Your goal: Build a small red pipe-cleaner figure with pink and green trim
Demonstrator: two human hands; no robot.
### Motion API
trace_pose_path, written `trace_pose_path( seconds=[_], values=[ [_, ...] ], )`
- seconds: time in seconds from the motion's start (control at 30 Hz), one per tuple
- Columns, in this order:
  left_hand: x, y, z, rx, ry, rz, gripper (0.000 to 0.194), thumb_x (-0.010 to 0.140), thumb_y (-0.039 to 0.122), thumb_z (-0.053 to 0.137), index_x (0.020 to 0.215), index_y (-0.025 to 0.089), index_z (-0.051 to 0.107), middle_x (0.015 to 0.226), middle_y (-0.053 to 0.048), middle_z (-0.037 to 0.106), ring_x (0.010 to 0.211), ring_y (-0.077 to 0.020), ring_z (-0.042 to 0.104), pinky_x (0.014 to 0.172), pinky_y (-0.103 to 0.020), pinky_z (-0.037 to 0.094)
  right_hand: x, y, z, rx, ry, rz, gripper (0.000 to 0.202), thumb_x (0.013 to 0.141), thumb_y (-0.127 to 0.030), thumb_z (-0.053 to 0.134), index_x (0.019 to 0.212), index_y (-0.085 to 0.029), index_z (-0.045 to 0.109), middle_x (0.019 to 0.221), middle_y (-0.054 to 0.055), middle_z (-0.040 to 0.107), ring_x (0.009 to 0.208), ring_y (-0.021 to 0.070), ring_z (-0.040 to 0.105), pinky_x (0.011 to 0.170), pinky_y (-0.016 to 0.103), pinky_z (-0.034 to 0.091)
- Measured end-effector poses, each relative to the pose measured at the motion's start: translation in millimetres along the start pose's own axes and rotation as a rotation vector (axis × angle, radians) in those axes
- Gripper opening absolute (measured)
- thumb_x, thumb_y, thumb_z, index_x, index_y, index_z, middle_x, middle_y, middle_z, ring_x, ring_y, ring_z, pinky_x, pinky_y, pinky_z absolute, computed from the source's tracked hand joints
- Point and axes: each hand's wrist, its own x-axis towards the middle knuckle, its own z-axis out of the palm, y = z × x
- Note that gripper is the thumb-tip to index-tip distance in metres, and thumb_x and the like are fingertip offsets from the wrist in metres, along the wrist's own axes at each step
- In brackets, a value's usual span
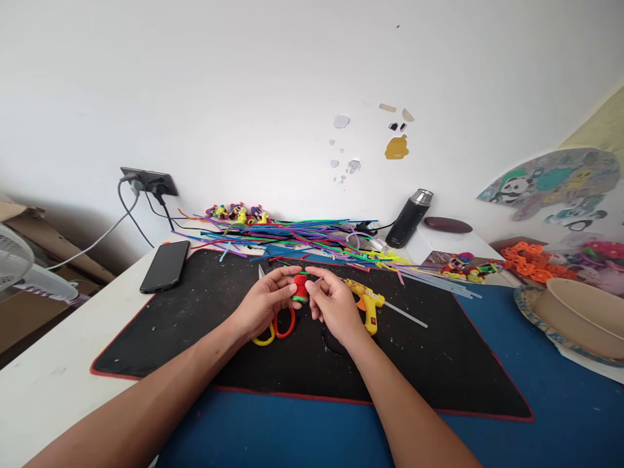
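Grip of the left hand point(266, 299) is closed on a small red-and-green fuzzy piece point(301, 288), thumb on its near face and fingers behind. Grip of the right hand point(337, 302) is also engaged: thumb and forefinger meet the same piece on its opposite side, remaining fingers curled. Held item is raised over the middle of the black mat point(429, 370), toward its far edge; its body is red, with green at both ends. Scissors point(284, 335) lie on the mat under the left hand, one handle ring yellow and one red, their middle part hidden by that hand. A yellow glue gun point(373, 301) rests on the mat just beyond the right hand, partly covered by it, with a clear glue stick point(405, 314) projecting toward the mat's right side. Light scraps are scattered over the mat. Pipe cleaners point(292, 233) of many colours are heaped along the mat's far edge, some overlapping it. Small colourful figures point(238, 213) sit behind that heap, beyond the mat. A phone point(164, 266), screen dark, lies at the mat's far left corner. A black bottle point(409, 219) stands beyond the mat's far right part. A bowl point(589, 318) is located to the right of the mat. Counter point(312, 429) surface shows blue in front of the mat and white to its left.
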Motion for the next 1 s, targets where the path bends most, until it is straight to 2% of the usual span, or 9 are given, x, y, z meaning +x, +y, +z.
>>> trace_pose_path(
  seconds=[0.17,0.3,0.5,0.77,1.0],
  values=[
    [1,-2,0.0,-0.023,0.002,-0.011,0.044,0.080,0.021,0.088,0.121,0.015,0.072,0.102,-0.009,0.077,0.079,-0.0172,0.073,0.065,-0.026,0.061,-2,1,2,-0.054,-0.003,-0.052,0.041,0.096,-0.046,0.063,0.129,-0.023,0.069,0.065,-0.005,0.059,0.046,0.0114,0.054,0.044,0.023,0.040],
    [1,-2,0.0,-0.029,0.034,-0.005,0.048,0.077,0.021,0.091,0.121,0.014,0.071,0.100,-0.009,0.077,0.079,-0.0167,0.072,0.066,-0.025,0.061,-3,3,3,-0.097,-0.013,-0.058,0.038,0.098,-0.044,0.060,0.128,-0.022,0.070,0.058,-0.005,0.058,0.044,0.0123,0.053,0.046,0.025,0.041],
    [2,-2,-1.5,-0.035,0.071,-0.002,0.054,0.075,0.021,0.093,0.123,0.014,0.070,0.093,-0.007,0.077,0.074,-0.0156,0.072,0.061,-0.023,0.058,-4,2,6,-0.158,-0.003,-0.053,0.036,0.099,-0.042,0.056,0.127,-0.023,0.071,0.060,-0.005,0.060,0.037,0.0103,0.048,0.044,0.025,0.038],
    [3,-1,-3.1,-0.047,0.085,0.016,0.057,0.074,0.020,0.094,0.124,0.015,0.067,0.090,-0.006,0.078,0.073,-0.0168,0.073,0.060,-0.023,0.057,-6,4,10,-0.125,-0.003,-0.046,0.038,0.098,-0.042,0.059,0.130,-0.025,0.069,0.057,-0.005,0.057,0.036,0.0114,0.044,0.040,0.026,0.033],
    [4,-3,-3.7,-0.033,0.095,0.031,0.056,0.074,0.022,0.094,0.124,0.015,0.069,0.094,-0.006,0.076,0.076,-0.0158,0.071,0.066,-0.026,0.059,-7,3,10,-0.184,-0.026,-0.052,0.044,0.100,-0.037,0.054,0.142,-0.025,0.064,0.056,-0.007,0.054,0.040,0.0122,0.049,0.048,0.027,0.041]
  ],
)
